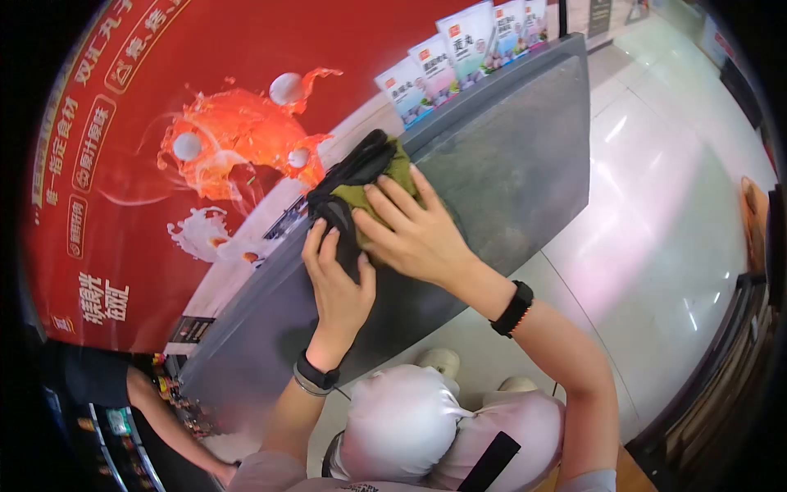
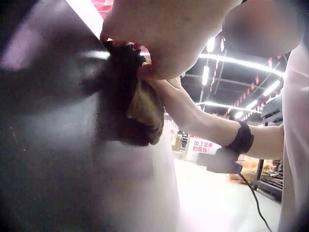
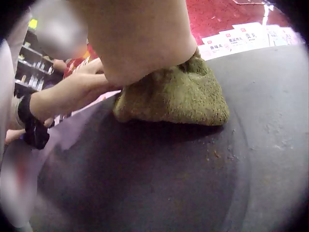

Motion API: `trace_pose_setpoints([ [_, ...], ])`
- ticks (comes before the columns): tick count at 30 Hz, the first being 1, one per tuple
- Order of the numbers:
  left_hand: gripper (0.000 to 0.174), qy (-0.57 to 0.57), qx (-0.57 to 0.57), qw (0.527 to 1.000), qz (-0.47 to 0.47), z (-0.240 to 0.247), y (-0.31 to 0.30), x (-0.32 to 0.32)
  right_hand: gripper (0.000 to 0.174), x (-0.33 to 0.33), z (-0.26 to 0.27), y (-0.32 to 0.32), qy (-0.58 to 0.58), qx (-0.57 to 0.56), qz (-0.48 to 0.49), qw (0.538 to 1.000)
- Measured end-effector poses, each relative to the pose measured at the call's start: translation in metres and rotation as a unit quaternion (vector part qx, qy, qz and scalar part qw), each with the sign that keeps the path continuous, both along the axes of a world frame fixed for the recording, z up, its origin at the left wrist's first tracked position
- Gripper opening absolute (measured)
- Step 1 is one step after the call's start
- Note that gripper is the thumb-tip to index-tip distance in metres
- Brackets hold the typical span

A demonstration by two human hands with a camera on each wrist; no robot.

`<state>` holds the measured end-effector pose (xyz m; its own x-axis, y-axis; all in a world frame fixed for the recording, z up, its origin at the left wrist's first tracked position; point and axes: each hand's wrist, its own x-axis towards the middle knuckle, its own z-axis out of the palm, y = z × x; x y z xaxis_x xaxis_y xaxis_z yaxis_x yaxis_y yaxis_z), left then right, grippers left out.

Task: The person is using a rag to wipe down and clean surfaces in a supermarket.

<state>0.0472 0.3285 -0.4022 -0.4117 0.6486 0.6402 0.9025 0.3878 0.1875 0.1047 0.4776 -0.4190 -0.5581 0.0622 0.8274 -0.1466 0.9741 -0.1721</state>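
Note:
An olive-green and black cloth (image 1: 385,184) lies bunched on the dark grey surface of a panel (image 1: 516,156). My right hand (image 1: 422,238) rests on its green part with the fingers spread and fairly straight. Under that palm, the right wrist view shows the rough green cloth (image 3: 183,99) folded against the surface. My left hand (image 1: 340,287) holds the black part at the near-left side, its bent fingers and thumb on either side of a fold. In the left wrist view the dark cloth (image 2: 123,77) hangs below the left fingertips, partly hidden by the hand.
Along the panel's far edge stand printed product packs (image 1: 467,45), before a red poster wall (image 1: 238,49). Another person's arm (image 1: 176,426) is at lower left, near store shelves (image 1: 123,443). Shiny floor tiles (image 1: 639,164) lie to the right. Small specks (image 3: 217,152) dot the surface beside the cloth.

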Motion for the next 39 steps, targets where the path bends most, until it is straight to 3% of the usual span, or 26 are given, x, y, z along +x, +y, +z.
trace_pose_setpoints([
  [3, 0.054, 0.011, 0.020, 1.000, -0.003, -0.008, 0.005, 0.000, 0.043, -0.011, -0.007, 0.005, 0.033, -0.017, -0.001, 0.999],
  [5, 0.055, 0.005, 0.025, 1.000, -0.011, -0.015, 0.009, -0.001, 0.040, -0.022, -0.013, 0.014, 0.063, 0.053, -0.040, 0.996],
  [7, 0.057, 0.030, -0.002, 0.999, -0.024, -0.017, 0.014, 0.000, 0.039, -0.017, -0.012, 0.036, 0.064, 0.018, -0.048, 0.997],
  [8, 0.058, 0.026, -0.007, 0.999, -0.030, -0.016, 0.015, 0.000, 0.029, -0.014, -0.009, 0.052, 0.066, 0.004, -0.091, 0.994],
  [11, 0.055, -0.010, -0.018, 1.000, -0.023, -0.012, 0.014, 0.000, 0.036, -0.005, -0.017, 0.103, 0.093, -0.060, -0.213, 0.971],
  [16, 0.054, 0.027, -0.041, 0.998, -0.040, -0.019, 0.008, -0.009, 0.043, -0.011, -0.031, 0.093, 0.099, -0.124, -0.185, 0.970],
  [21, 0.056, 0.063, -0.064, 0.995, -0.046, -0.021, 0.009, -0.012, 0.060, -0.009, -0.058, 0.025, 0.008, -0.110, -0.099, 0.989],
  [23, 0.057, 0.065, -0.091, 0.993, -0.026, -0.020, 0.010, -0.008, 0.061, -0.011, -0.060, 0.025, 0.011, -0.082, -0.116, 0.990],
  [33, 0.068, 0.092, -0.170, 0.981, 0.009, -0.020, 0.017, -0.008, 0.063, -0.010, -0.031, 0.114, 0.060, -0.160, -0.223, 0.960],
  [39, 0.067, 0.102, -0.177, 0.979, 0.014, -0.023, 0.015, -0.008, 0.059, -0.011, -0.027, 0.199, 0.117, -0.234, -0.329, 0.907],
])
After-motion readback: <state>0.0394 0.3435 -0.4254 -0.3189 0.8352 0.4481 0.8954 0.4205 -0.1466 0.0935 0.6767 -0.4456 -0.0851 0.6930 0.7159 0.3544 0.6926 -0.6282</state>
